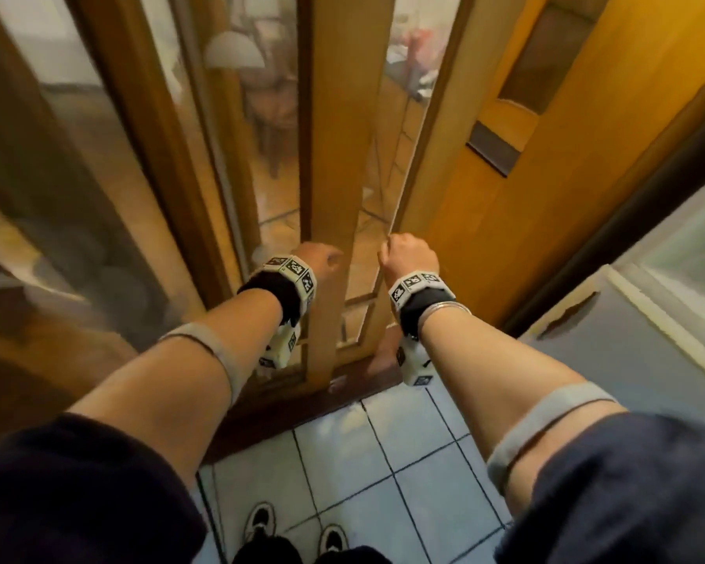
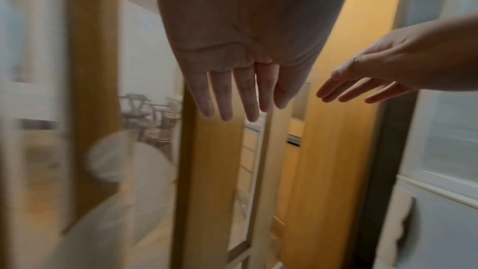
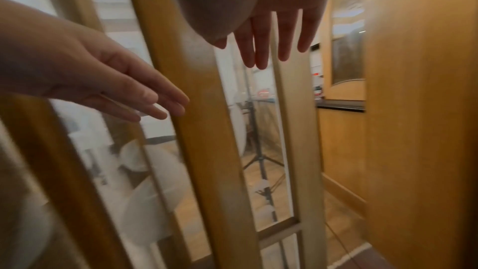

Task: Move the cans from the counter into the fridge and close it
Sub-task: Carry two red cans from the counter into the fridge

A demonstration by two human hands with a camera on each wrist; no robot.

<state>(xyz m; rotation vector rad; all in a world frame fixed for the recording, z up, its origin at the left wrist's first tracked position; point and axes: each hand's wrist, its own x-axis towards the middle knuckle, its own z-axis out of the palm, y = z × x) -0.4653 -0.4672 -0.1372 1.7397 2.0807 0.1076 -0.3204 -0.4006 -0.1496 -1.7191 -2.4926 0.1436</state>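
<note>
Both hands are up in front of a wood-framed glass door (image 1: 326,116), centre of the head view. Left hand (image 1: 316,260) sits at the left edge of the door's central stile, right hand (image 1: 410,254) at its right edge; from above only the backs show. The wrist views settle the grip state: left hand's fingers (image 2: 227,97) are straight and spread, holding nothing, and the right hand's fingers (image 3: 261,48) are likewise straight and empty (whether the fingertips actually touch the wood, cannot tell, frames are motion-blurred). No cans and no worktop in any view, so their place can't be given. A grey-white appliance panel (image 1: 644,319) fills the lower right of the head view; can't confirm it's the fridge. Orange wooden door (image 1: 546,197) at upper right, ajar beside the glass one. White tiled floor (image 1: 363,462) at bottom centre, with the person's shoes (image 1: 261,521) at the bottom edge. Chairs (image 2: 152,114) are visible through the glass at left of the left wrist view.
</note>
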